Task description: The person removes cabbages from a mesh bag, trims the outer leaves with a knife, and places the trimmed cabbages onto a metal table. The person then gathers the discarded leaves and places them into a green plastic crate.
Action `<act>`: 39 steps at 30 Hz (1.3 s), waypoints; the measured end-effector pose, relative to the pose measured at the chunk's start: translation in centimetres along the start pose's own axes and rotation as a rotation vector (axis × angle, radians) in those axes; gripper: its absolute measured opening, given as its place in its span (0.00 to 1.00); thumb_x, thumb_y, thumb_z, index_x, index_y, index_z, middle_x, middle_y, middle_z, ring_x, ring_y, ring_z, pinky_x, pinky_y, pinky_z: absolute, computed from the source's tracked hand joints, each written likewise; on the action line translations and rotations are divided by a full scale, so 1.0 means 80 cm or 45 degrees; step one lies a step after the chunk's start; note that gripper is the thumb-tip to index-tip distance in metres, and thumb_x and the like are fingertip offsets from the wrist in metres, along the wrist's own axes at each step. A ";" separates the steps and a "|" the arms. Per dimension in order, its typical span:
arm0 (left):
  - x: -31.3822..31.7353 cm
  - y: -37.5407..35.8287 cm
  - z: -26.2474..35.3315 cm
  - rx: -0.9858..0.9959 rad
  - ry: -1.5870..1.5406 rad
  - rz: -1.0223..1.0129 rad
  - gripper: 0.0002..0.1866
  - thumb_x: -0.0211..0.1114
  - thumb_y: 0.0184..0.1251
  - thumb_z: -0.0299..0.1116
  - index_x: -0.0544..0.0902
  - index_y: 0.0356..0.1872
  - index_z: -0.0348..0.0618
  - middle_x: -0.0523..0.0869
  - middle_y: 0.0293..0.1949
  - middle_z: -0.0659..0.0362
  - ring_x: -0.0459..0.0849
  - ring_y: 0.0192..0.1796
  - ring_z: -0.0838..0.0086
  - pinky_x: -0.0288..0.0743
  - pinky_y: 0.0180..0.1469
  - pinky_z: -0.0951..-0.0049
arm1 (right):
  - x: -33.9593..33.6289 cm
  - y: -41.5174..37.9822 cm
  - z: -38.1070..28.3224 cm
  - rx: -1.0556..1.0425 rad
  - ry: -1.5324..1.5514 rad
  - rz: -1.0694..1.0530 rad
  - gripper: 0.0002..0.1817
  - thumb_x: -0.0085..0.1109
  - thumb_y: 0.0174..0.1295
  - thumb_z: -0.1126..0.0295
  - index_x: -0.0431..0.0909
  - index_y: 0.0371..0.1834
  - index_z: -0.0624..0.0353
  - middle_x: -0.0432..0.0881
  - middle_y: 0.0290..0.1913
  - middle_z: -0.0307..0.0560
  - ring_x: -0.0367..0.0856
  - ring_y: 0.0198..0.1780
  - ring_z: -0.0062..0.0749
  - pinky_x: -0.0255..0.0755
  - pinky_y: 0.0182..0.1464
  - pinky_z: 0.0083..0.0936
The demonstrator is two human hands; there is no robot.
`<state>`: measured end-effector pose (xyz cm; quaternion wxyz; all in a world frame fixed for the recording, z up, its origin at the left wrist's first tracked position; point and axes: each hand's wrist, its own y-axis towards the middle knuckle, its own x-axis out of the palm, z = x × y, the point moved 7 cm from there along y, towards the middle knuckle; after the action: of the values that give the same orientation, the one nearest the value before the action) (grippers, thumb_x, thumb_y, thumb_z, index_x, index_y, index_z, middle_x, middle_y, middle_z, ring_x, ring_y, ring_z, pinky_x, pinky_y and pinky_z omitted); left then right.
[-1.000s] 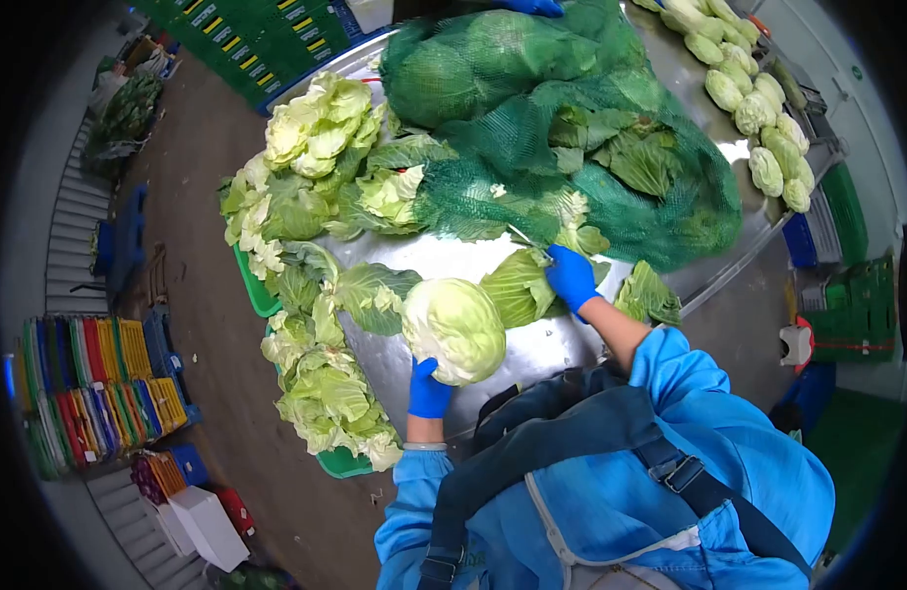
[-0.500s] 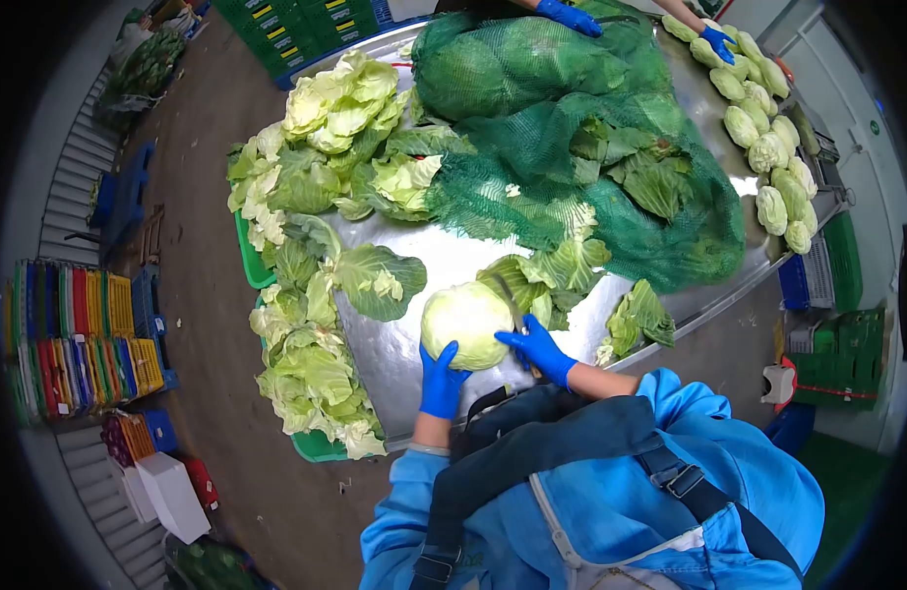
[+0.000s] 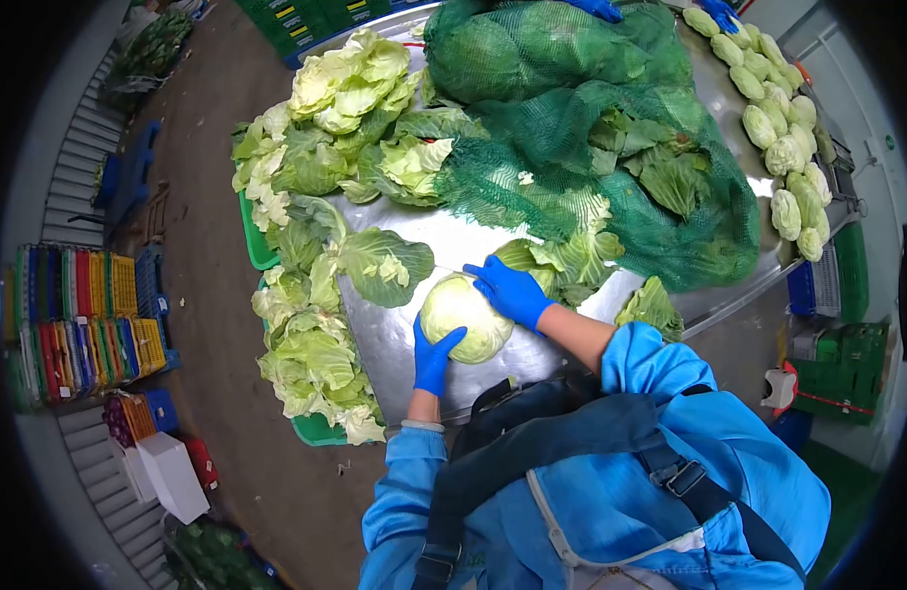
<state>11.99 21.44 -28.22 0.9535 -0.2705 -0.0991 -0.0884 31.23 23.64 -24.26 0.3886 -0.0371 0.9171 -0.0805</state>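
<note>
A round, pale green cabbage (image 3: 463,320) sits low over the near part of the metal table. My left hand (image 3: 434,356), in a blue glove, grips it from the left, thumb across its front. My right hand (image 3: 511,293), also blue-gloved, is closed at the cabbage's upper right, fingers pointing left over its top. The knife seen in this hand a moment earlier is mostly hidden under it now. Loose outer leaves (image 3: 385,265) lie left of the cabbage, and more leaves (image 3: 572,261) lie behind my right hand.
Green net sacks (image 3: 562,59) of cabbages cover the table's far side. Trimmed leaves (image 3: 321,369) heap over green crates (image 3: 260,236) along the left edge. Elongated pale cabbages (image 3: 783,147) line the right edge. Another person's blue-gloved hands (image 3: 717,14) show at the top. Stacked coloured crates (image 3: 85,295) stand left.
My right hand has moved up and left from the cabbage's right side onto its upper part, and the knife blade has gone out of sight. My left hand still holds the cabbage.
</note>
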 end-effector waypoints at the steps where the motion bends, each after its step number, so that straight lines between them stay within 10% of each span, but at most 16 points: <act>1: 0.000 0.000 -0.003 -0.023 -0.023 0.003 0.47 0.78 0.44 0.26 0.60 0.67 0.39 0.71 0.61 0.51 0.73 0.61 0.64 0.72 0.62 0.65 | 0.004 0.008 0.008 0.018 0.009 0.026 0.19 0.48 0.68 0.58 0.74 0.61 0.45 0.74 0.48 0.53 0.79 0.45 0.51 0.74 0.46 0.43; 7: 0.008 -0.020 0.015 0.352 0.493 -0.288 0.57 0.83 0.36 0.32 0.55 0.70 0.39 0.66 0.65 0.50 0.69 0.66 0.62 0.67 0.66 0.62 | 0.015 0.034 0.061 0.004 0.218 0.036 0.18 0.59 0.61 0.55 0.78 0.52 0.47 0.78 0.51 0.51 0.80 0.50 0.48 0.74 0.51 0.41; 12: 0.016 -0.059 0.012 0.335 0.662 -0.445 0.54 0.83 0.38 0.32 0.58 0.69 0.41 0.68 0.65 0.51 0.69 0.66 0.62 0.65 0.67 0.63 | -0.024 0.045 0.137 0.451 -0.433 0.101 0.15 0.55 0.59 0.58 0.81 0.45 0.52 0.84 0.39 0.56 0.82 0.43 0.51 0.76 0.48 0.44; 17: 0.010 -0.075 0.056 0.515 0.873 -0.310 0.38 0.77 0.47 0.32 0.69 0.61 0.38 0.76 0.59 0.48 0.76 0.60 0.64 0.70 0.62 0.65 | -0.094 -0.016 0.008 -0.183 -0.141 0.403 0.24 0.63 0.57 0.54 0.76 0.54 0.54 0.79 0.53 0.56 0.80 0.49 0.50 0.75 0.50 0.42; 19: 0.008 -0.074 0.069 0.503 0.973 -0.283 0.32 0.74 0.51 0.31 0.73 0.58 0.37 0.79 0.54 0.47 0.80 0.55 0.64 0.72 0.60 0.65 | -0.061 -0.043 -0.002 0.047 0.297 -0.142 0.34 0.68 0.52 0.47 0.74 0.60 0.51 0.78 0.53 0.52 0.79 0.53 0.46 0.72 0.55 0.35; 22: -0.015 -0.063 0.065 0.020 1.272 -0.208 0.28 0.71 0.53 0.28 0.75 0.57 0.35 0.82 0.49 0.47 0.83 0.49 0.63 0.75 0.56 0.66 | -0.021 -0.075 -0.002 -0.053 0.431 -0.240 0.30 0.71 0.49 0.46 0.79 0.52 0.52 0.81 0.48 0.48 0.79 0.49 0.44 0.72 0.53 0.33; 25: -0.064 -0.043 0.069 0.421 1.038 0.453 0.34 0.71 0.55 0.29 0.69 0.63 0.34 0.81 0.52 0.46 0.81 0.52 0.61 0.74 0.56 0.65 | -0.031 -0.083 -0.020 -0.141 0.497 -0.223 0.28 0.72 0.48 0.47 0.80 0.48 0.51 0.81 0.47 0.47 0.80 0.49 0.43 0.73 0.52 0.34; 28: -0.017 -0.057 0.139 1.002 1.284 0.482 0.42 0.73 0.53 0.33 0.62 0.68 0.33 0.79 0.55 0.46 0.79 0.55 0.60 0.72 0.56 0.62 | -0.011 -0.080 -0.025 -0.235 0.414 -0.173 0.25 0.72 0.49 0.48 0.80 0.45 0.49 0.82 0.45 0.45 0.80 0.48 0.42 0.73 0.51 0.33; 32: 0.042 -0.056 0.059 0.261 1.289 -0.449 0.46 0.77 0.49 0.34 0.61 0.68 0.36 0.78 0.56 0.49 0.78 0.55 0.61 0.72 0.58 0.63 | 0.018 -0.053 -0.001 -0.058 0.984 -0.179 0.15 0.62 0.61 0.59 0.79 0.47 0.52 0.82 0.43 0.47 0.82 0.45 0.42 0.73 0.51 0.32; 39: -0.032 -0.036 -0.005 -0.259 -0.465 0.138 0.31 0.71 0.54 0.29 0.71 0.61 0.36 0.78 0.57 0.51 0.79 0.56 0.64 0.75 0.56 0.64 | -0.063 -0.111 -0.031 -0.112 0.337 0.178 0.19 0.53 0.66 0.62 0.74 0.59 0.52 0.82 0.45 0.55 0.82 0.41 0.49 0.76 0.44 0.37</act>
<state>8.94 19.14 -27.73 0.8909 -0.3817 -0.2460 0.0040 33.03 15.85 -17.44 0.2668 0.0207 0.9634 -0.0171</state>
